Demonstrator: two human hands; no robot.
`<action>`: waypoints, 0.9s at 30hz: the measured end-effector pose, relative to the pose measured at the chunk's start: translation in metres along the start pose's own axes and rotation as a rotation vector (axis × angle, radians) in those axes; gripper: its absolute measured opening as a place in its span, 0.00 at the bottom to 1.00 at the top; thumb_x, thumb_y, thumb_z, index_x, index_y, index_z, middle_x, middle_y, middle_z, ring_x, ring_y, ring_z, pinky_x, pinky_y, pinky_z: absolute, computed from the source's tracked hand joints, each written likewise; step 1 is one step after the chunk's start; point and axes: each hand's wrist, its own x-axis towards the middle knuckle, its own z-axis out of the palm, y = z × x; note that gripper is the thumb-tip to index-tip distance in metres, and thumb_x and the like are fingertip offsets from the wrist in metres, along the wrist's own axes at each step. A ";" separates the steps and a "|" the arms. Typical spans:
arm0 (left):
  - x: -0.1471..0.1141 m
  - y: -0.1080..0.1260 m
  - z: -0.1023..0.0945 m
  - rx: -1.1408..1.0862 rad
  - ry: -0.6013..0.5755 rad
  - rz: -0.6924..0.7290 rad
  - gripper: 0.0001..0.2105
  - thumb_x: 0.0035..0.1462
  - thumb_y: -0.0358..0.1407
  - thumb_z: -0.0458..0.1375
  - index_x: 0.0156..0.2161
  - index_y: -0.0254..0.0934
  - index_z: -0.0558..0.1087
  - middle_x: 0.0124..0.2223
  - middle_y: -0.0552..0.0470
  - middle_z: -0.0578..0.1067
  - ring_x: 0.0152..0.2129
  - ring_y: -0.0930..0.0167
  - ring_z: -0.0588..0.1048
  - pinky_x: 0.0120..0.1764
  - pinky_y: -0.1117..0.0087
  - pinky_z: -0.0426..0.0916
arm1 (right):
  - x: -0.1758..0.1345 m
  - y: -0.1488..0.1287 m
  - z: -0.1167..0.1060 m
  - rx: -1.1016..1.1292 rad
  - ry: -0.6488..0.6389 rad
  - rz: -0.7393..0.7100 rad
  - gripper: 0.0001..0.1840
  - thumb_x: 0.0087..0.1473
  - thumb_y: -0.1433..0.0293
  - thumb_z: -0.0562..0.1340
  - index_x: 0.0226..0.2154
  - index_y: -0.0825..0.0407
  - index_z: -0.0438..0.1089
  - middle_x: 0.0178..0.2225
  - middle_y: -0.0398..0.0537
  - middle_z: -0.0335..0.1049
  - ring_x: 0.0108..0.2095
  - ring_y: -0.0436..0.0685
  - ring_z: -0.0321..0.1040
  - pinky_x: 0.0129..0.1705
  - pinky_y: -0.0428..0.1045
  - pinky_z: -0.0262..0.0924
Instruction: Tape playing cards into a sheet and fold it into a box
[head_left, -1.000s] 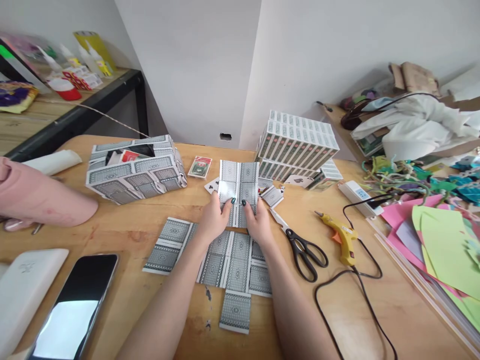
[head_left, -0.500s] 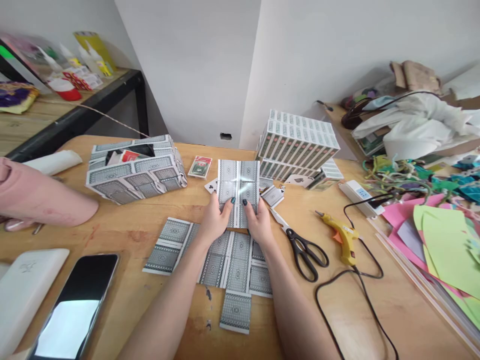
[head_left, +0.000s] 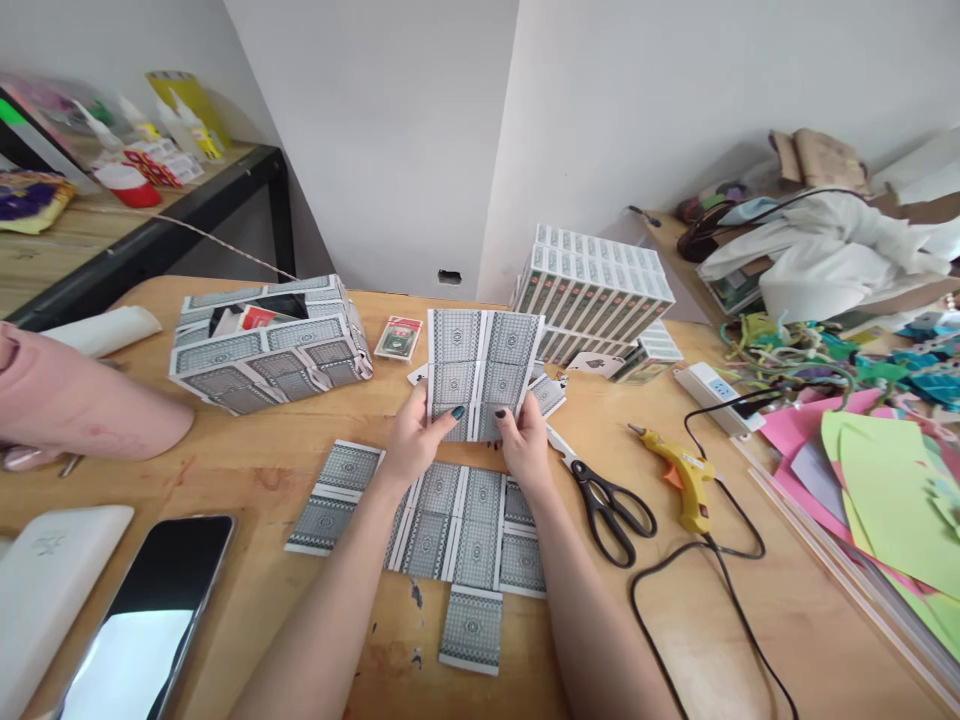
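Between both hands I hold up a panel of joined playing cards (head_left: 484, 360), patterned backs facing me. My left hand (head_left: 416, 435) grips its lower left edge, thumb lying on the front. On the lower right edge my right hand (head_left: 521, 440) is closed the same way. Below, on the table, lies a larger sheet of joined playing cards (head_left: 427, 530), partly covered by my forearms, with one card section (head_left: 471, 628) jutting toward me. Behind my right hand rests a loose patterned card (head_left: 551, 393). Black-handled scissors (head_left: 600, 495) lie to the right.
At the back left stands a box covered in cards (head_left: 270, 350), beside a boxed card deck (head_left: 399, 338). Stacked card decks (head_left: 596, 285) stand back right. A yellow glue gun (head_left: 686, 480) trails its cord. A phone (head_left: 150, 620) and pink bottle (head_left: 90, 395) are left.
Both hands have raised the card panel slightly and tilted it, so its top edge looks wider and more of its pattern shows. The hands have spread a little apart.
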 end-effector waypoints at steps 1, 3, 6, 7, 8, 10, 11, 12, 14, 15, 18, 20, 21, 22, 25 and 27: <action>0.001 0.002 -0.004 -0.004 0.022 0.009 0.15 0.51 0.38 0.59 0.44 0.36 0.69 0.48 0.46 0.74 0.47 0.62 0.71 0.51 0.59 0.63 | 0.001 0.000 0.000 0.074 0.007 0.043 0.22 0.51 0.52 0.58 0.44 0.48 0.65 0.42 0.49 0.69 0.38 0.57 0.69 0.41 0.53 0.65; 0.003 0.005 -0.012 0.063 0.064 0.079 0.10 0.49 0.39 0.61 0.36 0.37 0.72 0.48 0.46 0.74 0.50 0.61 0.68 0.54 0.57 0.59 | 0.002 -0.001 0.000 0.257 0.031 0.136 0.28 0.51 0.47 0.53 0.47 0.46 0.63 0.46 0.50 0.68 0.38 0.57 0.69 0.39 0.54 0.66; 0.005 0.010 -0.020 0.262 0.051 0.190 0.04 0.47 0.37 0.62 0.26 0.39 0.73 0.55 0.49 0.69 0.57 0.62 0.60 0.59 0.55 0.50 | 0.004 -0.006 0.001 0.439 -0.006 0.290 0.30 0.50 0.45 0.52 0.48 0.48 0.64 0.48 0.51 0.68 0.43 0.59 0.69 0.41 0.55 0.65; 0.005 0.011 -0.020 0.307 0.032 0.202 0.04 0.48 0.36 0.61 0.25 0.39 0.74 0.57 0.50 0.67 0.58 0.62 0.59 0.60 0.56 0.50 | 0.005 -0.008 0.001 0.446 -0.041 0.334 0.28 0.49 0.48 0.56 0.47 0.48 0.65 0.47 0.50 0.70 0.43 0.60 0.69 0.42 0.54 0.64; 0.004 0.012 -0.020 0.333 0.000 0.198 0.04 0.48 0.35 0.60 0.24 0.40 0.74 0.59 0.51 0.65 0.58 0.63 0.58 0.60 0.56 0.50 | 0.005 -0.009 0.000 0.436 -0.069 0.365 0.27 0.47 0.52 0.61 0.47 0.49 0.65 0.44 0.49 0.72 0.42 0.60 0.70 0.42 0.54 0.64; 0.004 0.012 -0.019 0.302 -0.075 0.155 0.06 0.50 0.33 0.57 0.25 0.40 0.76 0.62 0.53 0.60 0.59 0.62 0.57 0.59 0.57 0.52 | 0.005 -0.011 -0.002 0.411 -0.093 0.392 0.27 0.43 0.61 0.66 0.47 0.48 0.65 0.39 0.46 0.75 0.37 0.58 0.72 0.40 0.52 0.65; 0.003 0.012 -0.019 0.231 -0.091 0.121 0.06 0.49 0.32 0.56 0.28 0.40 0.77 0.62 0.53 0.59 0.59 0.62 0.57 0.58 0.56 0.54 | 0.004 -0.010 -0.002 0.410 -0.089 0.391 0.27 0.42 0.63 0.67 0.46 0.48 0.65 0.36 0.44 0.75 0.34 0.57 0.72 0.38 0.51 0.65; 0.003 0.011 -0.018 0.131 -0.092 0.077 0.09 0.48 0.31 0.55 0.33 0.41 0.77 0.63 0.52 0.59 0.59 0.60 0.57 0.57 0.56 0.55 | 0.004 -0.009 -0.003 0.414 -0.076 0.383 0.25 0.42 0.64 0.68 0.45 0.48 0.65 0.35 0.43 0.76 0.32 0.56 0.72 0.36 0.50 0.65; 0.004 0.008 -0.017 -0.103 -0.047 -0.036 0.18 0.47 0.32 0.54 0.46 0.41 0.73 0.61 0.49 0.61 0.57 0.58 0.60 0.55 0.55 0.59 | 0.003 -0.006 -0.003 0.412 -0.049 0.365 0.20 0.42 0.64 0.67 0.40 0.49 0.66 0.32 0.42 0.76 0.29 0.55 0.72 0.33 0.49 0.65; 0.004 0.006 -0.016 -0.193 -0.011 -0.099 0.22 0.48 0.33 0.53 0.51 0.40 0.69 0.60 0.48 0.63 0.56 0.58 0.62 0.54 0.54 0.60 | 0.002 -0.005 -0.003 0.404 -0.046 0.364 0.18 0.42 0.64 0.67 0.37 0.49 0.65 0.32 0.42 0.76 0.29 0.55 0.72 0.32 0.49 0.65; 0.006 -0.001 -0.014 -0.184 0.053 -0.263 0.27 0.48 0.35 0.56 0.56 0.39 0.62 0.57 0.46 0.67 0.53 0.60 0.66 0.53 0.57 0.60 | 0.000 -0.003 0.002 0.338 -0.072 0.380 0.17 0.42 0.64 0.67 0.36 0.48 0.64 0.34 0.43 0.76 0.32 0.56 0.72 0.34 0.50 0.66; 0.006 -0.005 -0.011 -0.081 0.047 -0.312 0.28 0.47 0.35 0.59 0.55 0.38 0.61 0.54 0.46 0.70 0.50 0.61 0.68 0.52 0.59 0.61 | -0.001 -0.004 0.004 0.250 -0.073 0.337 0.18 0.44 0.63 0.66 0.39 0.48 0.64 0.41 0.45 0.74 0.40 0.57 0.71 0.42 0.52 0.65; 0.005 -0.006 -0.009 -0.038 0.032 -0.320 0.27 0.46 0.35 0.60 0.54 0.38 0.63 0.52 0.46 0.71 0.49 0.61 0.69 0.51 0.60 0.62 | -0.001 -0.005 0.005 0.200 -0.067 0.299 0.19 0.46 0.61 0.64 0.41 0.48 0.65 0.45 0.46 0.72 0.44 0.57 0.69 0.47 0.53 0.63; 0.005 -0.006 -0.008 0.000 0.023 -0.316 0.24 0.47 0.36 0.59 0.51 0.38 0.64 0.50 0.47 0.73 0.48 0.62 0.70 0.50 0.60 0.63 | -0.001 -0.005 0.006 0.152 -0.063 0.261 0.19 0.48 0.60 0.63 0.42 0.49 0.66 0.47 0.46 0.71 0.47 0.58 0.67 0.50 0.53 0.60; 0.003 -0.006 -0.003 0.133 0.060 -0.249 0.14 0.52 0.39 0.55 0.44 0.38 0.68 0.45 0.49 0.74 0.46 0.64 0.70 0.49 0.62 0.63 | 0.000 -0.007 0.007 0.063 -0.100 0.213 0.20 0.52 0.57 0.59 0.44 0.51 0.67 0.48 0.48 0.70 0.49 0.59 0.65 0.53 0.55 0.58; 0.002 -0.006 -0.001 0.222 0.096 -0.197 0.11 0.55 0.39 0.53 0.42 0.38 0.67 0.45 0.49 0.73 0.46 0.65 0.70 0.49 0.64 0.62 | -0.001 -0.008 0.006 0.050 -0.136 0.217 0.22 0.52 0.56 0.58 0.44 0.52 0.68 0.46 0.48 0.71 0.47 0.60 0.67 0.52 0.55 0.59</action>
